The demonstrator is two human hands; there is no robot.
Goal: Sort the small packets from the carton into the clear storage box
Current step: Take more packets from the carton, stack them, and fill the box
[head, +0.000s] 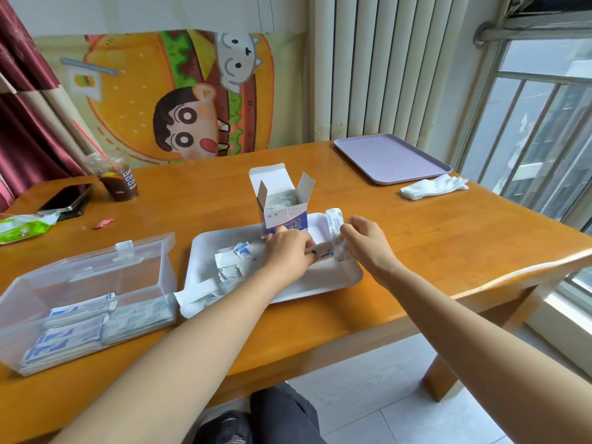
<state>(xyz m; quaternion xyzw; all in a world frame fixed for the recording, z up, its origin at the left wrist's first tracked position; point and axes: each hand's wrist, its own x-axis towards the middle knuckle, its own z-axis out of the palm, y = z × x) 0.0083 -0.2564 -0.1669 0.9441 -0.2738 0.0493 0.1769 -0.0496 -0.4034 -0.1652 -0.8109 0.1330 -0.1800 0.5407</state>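
Over the white tray (320, 285) the left hand (290, 251) and right hand (365, 241) each pinched an end of one strip of packets (334, 224), fingers curled on it; the strip bent upward beside the right fingers. How many packets it joined could not be told. The left hand's knuckles covered the lower front of the open carton (282, 203), which stood upright at the tray's far edge with its flaps raised; what lay inside was a pale blur. Loose packets (230, 261) were heaped on the tray's left half, partly hidden by the left forearm.

Left of the tray, almost touching it, the clear storage box (141, 270) stood with its lid up, sorted packets (96, 325) stacked in rows and blurred through the wall. Its left corner was cut off by the frame, and it sat near the wooden table (448, 245) front edge. Bare wood lay right of the white tray, short of the white gloves (435, 187) and lilac tray (390, 158).
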